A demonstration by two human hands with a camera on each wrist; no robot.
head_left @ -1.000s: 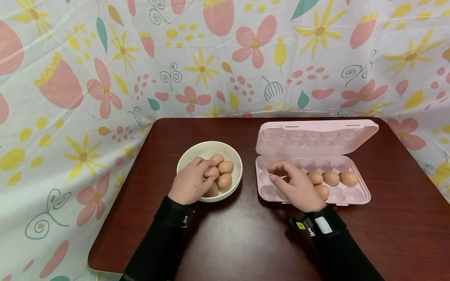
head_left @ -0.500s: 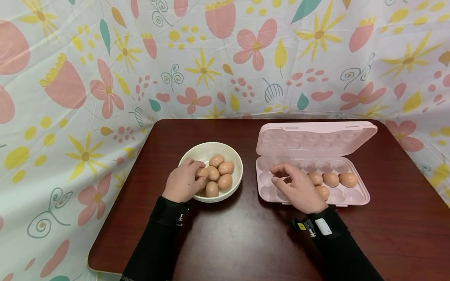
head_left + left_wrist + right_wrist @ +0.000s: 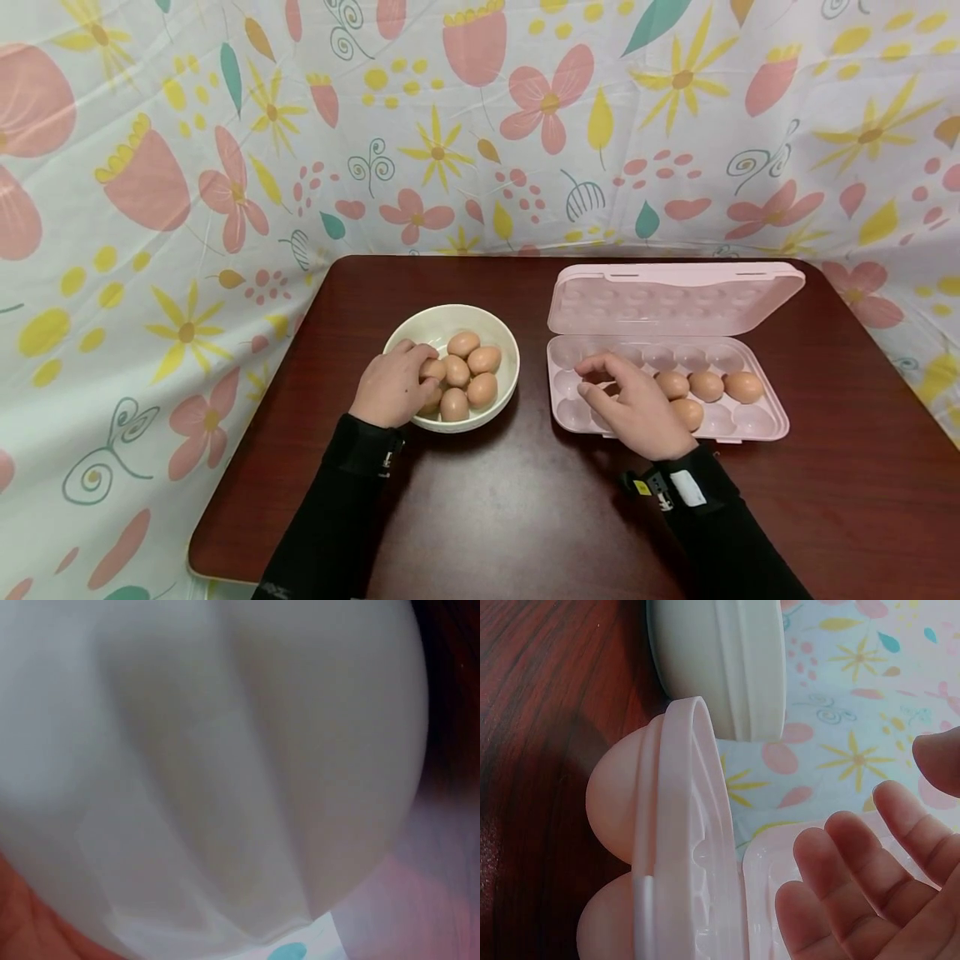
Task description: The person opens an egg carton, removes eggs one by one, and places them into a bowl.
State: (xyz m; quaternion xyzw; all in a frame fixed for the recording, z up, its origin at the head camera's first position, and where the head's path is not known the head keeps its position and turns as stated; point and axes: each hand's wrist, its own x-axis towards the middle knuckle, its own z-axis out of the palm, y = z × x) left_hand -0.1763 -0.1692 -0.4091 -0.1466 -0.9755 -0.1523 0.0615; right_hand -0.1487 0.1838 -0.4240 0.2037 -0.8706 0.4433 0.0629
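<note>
Reaching over the left side of a cream bowl (image 3: pixel 504 400), my left hand (image 3: pixel 390 385) has its fingers and thumb around a brown egg (image 3: pixel 432 370). Several other brown eggs (image 3: pixel 454 406) lie in the bowl beside it. The bowl's outer wall (image 3: pixel 225 780) fills most of the left wrist view and hides the fingers there. My right hand (image 3: pixel 641 410) hovers over the left part of a pink egg carton (image 3: pixel 772 421), fingers loosely bent and nothing between them in the right wrist view. Brown eggs (image 3: pixel 707 386) sit in some of the carton's cups; the hand covers others.
The carton's lid (image 3: pixel 675 300) stands raised at the back, leaning away. Bowl and carton rest apart on a dark red-brown table (image 3: pixel 495 517). A floral cloth (image 3: pixel 450 167) hangs behind the table and along its left side.
My left hand has shifted left within the bowl, bringing the egg under its fingers and more eggs into sight. The right hand stays almost still over the carton.
</note>
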